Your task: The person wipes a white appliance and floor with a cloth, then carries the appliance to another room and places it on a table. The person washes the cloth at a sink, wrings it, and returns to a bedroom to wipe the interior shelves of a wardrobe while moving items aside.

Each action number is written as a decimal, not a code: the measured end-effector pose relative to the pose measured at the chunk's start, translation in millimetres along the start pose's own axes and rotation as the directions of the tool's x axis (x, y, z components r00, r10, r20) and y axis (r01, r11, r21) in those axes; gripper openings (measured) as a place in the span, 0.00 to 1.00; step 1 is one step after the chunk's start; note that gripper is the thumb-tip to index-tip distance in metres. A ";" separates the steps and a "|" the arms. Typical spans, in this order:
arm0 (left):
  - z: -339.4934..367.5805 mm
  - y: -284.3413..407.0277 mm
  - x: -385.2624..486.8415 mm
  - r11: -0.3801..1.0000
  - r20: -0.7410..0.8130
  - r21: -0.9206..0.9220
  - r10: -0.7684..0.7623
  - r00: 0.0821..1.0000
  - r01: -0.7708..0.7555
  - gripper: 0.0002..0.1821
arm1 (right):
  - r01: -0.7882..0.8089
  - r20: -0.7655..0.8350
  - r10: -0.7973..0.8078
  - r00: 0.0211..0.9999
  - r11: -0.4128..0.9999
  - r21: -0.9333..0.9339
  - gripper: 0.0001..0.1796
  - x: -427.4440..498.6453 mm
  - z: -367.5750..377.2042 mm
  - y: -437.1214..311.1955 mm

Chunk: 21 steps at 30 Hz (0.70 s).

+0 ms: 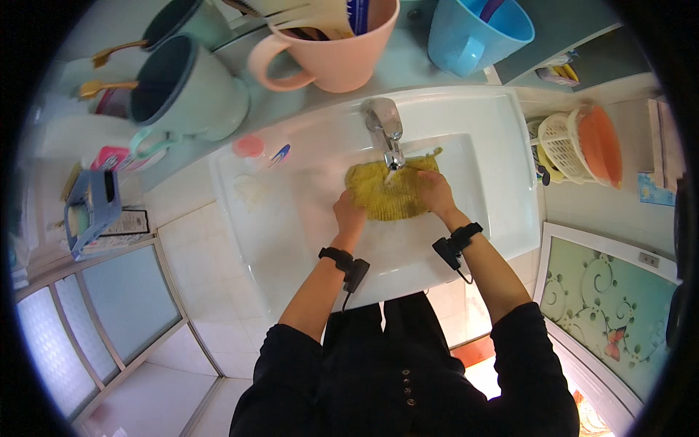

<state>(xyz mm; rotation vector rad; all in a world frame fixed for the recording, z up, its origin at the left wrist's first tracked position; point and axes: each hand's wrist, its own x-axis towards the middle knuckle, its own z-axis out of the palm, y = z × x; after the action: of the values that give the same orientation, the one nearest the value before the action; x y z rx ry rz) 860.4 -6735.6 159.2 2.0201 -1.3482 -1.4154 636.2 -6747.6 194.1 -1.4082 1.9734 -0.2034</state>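
Note:
A yellow-green textured cloth (390, 191) is spread between my two hands over the basin of a white washbasin (437, 267). My left hand (350, 210) grips its left edge, and my right hand (436, 192) holds its right side. Water runs from the chrome faucet (385, 125) onto the middle of the cloth. A small hanging loop sticks out at the cloth's upper right corner. Both wrists wear black straps with small devices and cables. The fingertips are partly hidden by the cloth.
Above the basin, a shelf holds a pink mug (349, 60), a light blue mug (480, 38) and pale green mugs (213, 98) with toothbrushes. A round pink-topped item (249, 146) sits on the basin's left rim. White plastic baskets (562, 145) hang at the right, above a patterned door panel (606, 306).

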 end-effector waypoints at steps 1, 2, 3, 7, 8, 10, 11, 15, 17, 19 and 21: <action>5.6 -1.5 4.8 0.998 -0.014 0.059 0.025 1.000 -0.024 0.31 | 0.096 -0.062 -0.113 0.992 0.969 -0.228 0.32 5.0 11.4 11.9; 12.1 -3.4 8.8 0.992 -0.028 0.120 0.047 0.999 -0.043 0.33 | 0.069 -0.082 -0.110 0.990 0.915 -0.398 0.34 5.5 24.5 20.7; 17.5 -8.1 12.5 0.983 -0.038 0.184 0.036 0.999 -0.029 0.35 | 0.064 -0.099 -0.139 0.985 0.840 -0.539 0.35 8.5 37.9 24.6; 48.4 -24.3 23.3 0.992 -0.168 0.089 0.105 0.980 -0.091 0.40 | 0.135 -0.005 -0.151 0.988 0.894 -0.427 0.42 16.5 70.5 26.2; 54.0 -27.8 26.1 0.993 -0.156 0.011 0.114 0.981 -0.113 0.39 | 0.105 0.029 -0.102 0.994 0.923 -0.371 0.44 18.8 74.0 25.8; 62.0 -30.6 30.1 0.991 -0.020 -0.109 0.071 0.997 -0.073 0.37 | 0.136 0.066 -0.124 0.990 0.963 -0.232 0.39 24.4 74.6 26.8; 64.1 -28.6 32.4 0.990 0.111 -0.141 0.030 0.993 -0.014 0.35 | 0.092 0.098 -0.084 0.992 0.992 -0.082 0.35 27.6 71.8 27.6; 69.1 -5.5 29.3 0.698 0.357 -0.629 -0.131 0.925 0.342 0.28 | -0.281 0.337 0.029 0.941 0.622 0.731 0.23 28.3 49.3 33.4; 71.6 12.2 23.3 0.497 0.341 -0.805 -0.057 0.938 0.323 0.24 | -0.385 0.395 0.000 0.919 0.229 0.894 0.21 24.0 38.7 30.5; 74.1 30.0 21.0 0.349 0.321 -0.884 -0.029 0.947 0.311 0.21 | -0.475 0.474 0.030 0.880 0.044 0.879 0.21 19.3 31.9 22.9; 74.0 43.8 24.2 0.282 0.297 -0.911 -0.056 0.953 0.300 0.18 | -0.074 0.078 0.007 0.997 0.431 0.899 0.22 13.8 30.2 11.6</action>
<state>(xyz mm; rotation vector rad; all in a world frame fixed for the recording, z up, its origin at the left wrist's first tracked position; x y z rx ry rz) 776.0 -6760.1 143.1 1.1587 -0.0512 -1.8971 643.4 -6747.3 159.6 -0.5968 1.3945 -1.0315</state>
